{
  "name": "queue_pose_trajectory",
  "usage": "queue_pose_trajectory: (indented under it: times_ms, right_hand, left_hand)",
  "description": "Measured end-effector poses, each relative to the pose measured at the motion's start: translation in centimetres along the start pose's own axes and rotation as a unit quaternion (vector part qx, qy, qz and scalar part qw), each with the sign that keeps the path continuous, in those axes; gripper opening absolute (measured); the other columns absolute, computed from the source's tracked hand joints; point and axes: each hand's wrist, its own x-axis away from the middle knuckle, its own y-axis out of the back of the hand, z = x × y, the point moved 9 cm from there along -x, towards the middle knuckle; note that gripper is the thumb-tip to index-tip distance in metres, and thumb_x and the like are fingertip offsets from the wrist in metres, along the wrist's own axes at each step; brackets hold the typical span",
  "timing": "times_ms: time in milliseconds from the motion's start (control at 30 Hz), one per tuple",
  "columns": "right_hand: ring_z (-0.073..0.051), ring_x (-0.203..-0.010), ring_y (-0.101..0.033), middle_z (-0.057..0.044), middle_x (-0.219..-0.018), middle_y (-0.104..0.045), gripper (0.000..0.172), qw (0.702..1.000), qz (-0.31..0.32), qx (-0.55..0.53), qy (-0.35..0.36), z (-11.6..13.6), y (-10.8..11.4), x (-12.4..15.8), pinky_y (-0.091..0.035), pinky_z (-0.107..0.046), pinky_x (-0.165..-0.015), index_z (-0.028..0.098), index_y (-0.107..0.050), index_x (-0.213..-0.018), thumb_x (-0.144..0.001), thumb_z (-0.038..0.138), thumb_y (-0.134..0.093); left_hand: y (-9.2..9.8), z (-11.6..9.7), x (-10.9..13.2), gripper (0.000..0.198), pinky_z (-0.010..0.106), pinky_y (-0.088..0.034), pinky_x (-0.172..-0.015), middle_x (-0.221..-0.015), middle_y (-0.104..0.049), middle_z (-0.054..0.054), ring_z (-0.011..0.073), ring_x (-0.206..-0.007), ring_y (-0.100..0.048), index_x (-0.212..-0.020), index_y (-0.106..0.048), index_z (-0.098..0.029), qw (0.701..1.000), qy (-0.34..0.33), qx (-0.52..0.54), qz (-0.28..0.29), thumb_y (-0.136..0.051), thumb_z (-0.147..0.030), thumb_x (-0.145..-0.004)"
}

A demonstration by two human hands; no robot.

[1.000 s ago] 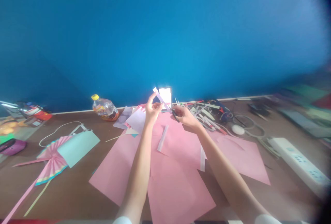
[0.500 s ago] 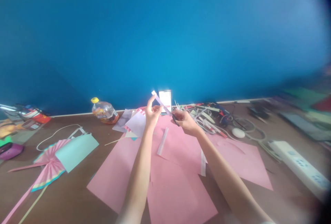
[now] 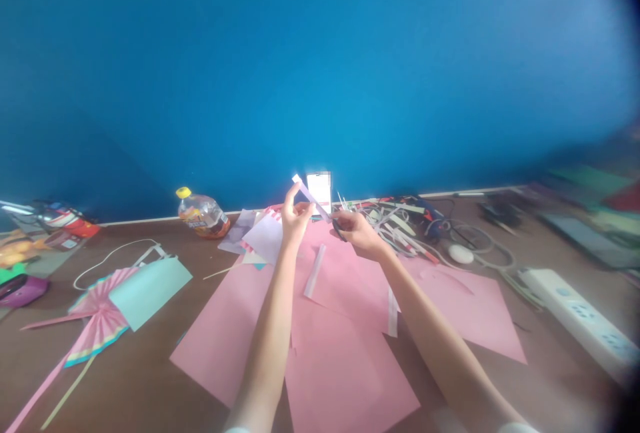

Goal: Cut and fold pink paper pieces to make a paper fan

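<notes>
In the middle of the view, my left hand (image 3: pixel 297 217) pinches a narrow pale purple paper strip (image 3: pixel 309 196) that slants from upper left to lower right. My right hand (image 3: pixel 358 230) closes round the dark handles of a pair of scissors (image 3: pixel 339 231); the blades are hard to make out. The strip's lower end meets the fingers of the right hand at the scissors. Below both hands lie several pink paper sheets (image 3: pixel 345 366). On top of them rests another pale strip (image 3: pixel 315 271).
A phone (image 3: pixel 320 191) stands against the blue wall behind my hands. To the left are a bottle with a yellow cap (image 3: pixel 203 214), a pleated pink paper fan (image 3: pixel 103 316) and a light green sheet (image 3: pixel 150 291). Tangled cables (image 3: pixel 400 223) and a white power strip (image 3: pixel 580 316) lie to the right.
Both hands keep almost the same pose, with the strip and scissors hardly moved. The whole view has shifted very slightly.
</notes>
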Motion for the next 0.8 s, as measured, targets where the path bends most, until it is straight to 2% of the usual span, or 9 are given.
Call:
queue_pose_trajectory:
  times_ms: [133,333,800]
  right_hand:
    - [-0.011,-0.055,-0.049,0.002,-0.062,-0.055,0.039,1.0,0.005,-0.004,-0.006,-0.3,0.18,0.08,-0.04,-0.025,-0.055,0.014,-0.065,-0.104,-0.069,0.032,-0.069]
    - [-0.011,-0.056,-0.049,0.0,-0.065,-0.057,0.037,1.0,0.015,-0.005,-0.004,-0.58,-0.04,0.17,-0.041,-0.025,-0.055,0.014,-0.066,-0.103,-0.07,0.031,-0.069]
    - [-0.01,-0.053,-0.048,0.001,-0.062,-0.055,0.039,1.0,0.004,-0.005,-0.009,-0.82,-0.12,0.19,-0.04,-0.025,-0.053,0.013,-0.067,-0.103,-0.069,0.032,-0.07]
  left_hand:
    - [0.04,-0.05,-0.02,0.077,0.021,-0.05,-0.061,-0.138,-0.05,0.012,0.013,-0.083,-0.063,-0.142,-0.035,-0.032,1.0,0.004,-0.012,0.005,-0.068,-0.05,-0.075]
    - [0.24,-0.15,0.01,0.077,0.023,-0.051,-0.065,-0.143,-0.044,0.012,0.0125,-0.083,-0.062,-0.142,-0.036,-0.032,1.0,-0.004,-0.002,-0.001,-0.069,-0.049,-0.075]
    - [0.3,-0.16,0.01,0.078,0.024,-0.052,-0.066,-0.139,-0.049,0.012,0.0135,-0.083,-0.063,-0.142,-0.036,-0.031,1.0,-0.002,-0.027,-0.007,-0.067,-0.054,-0.074]
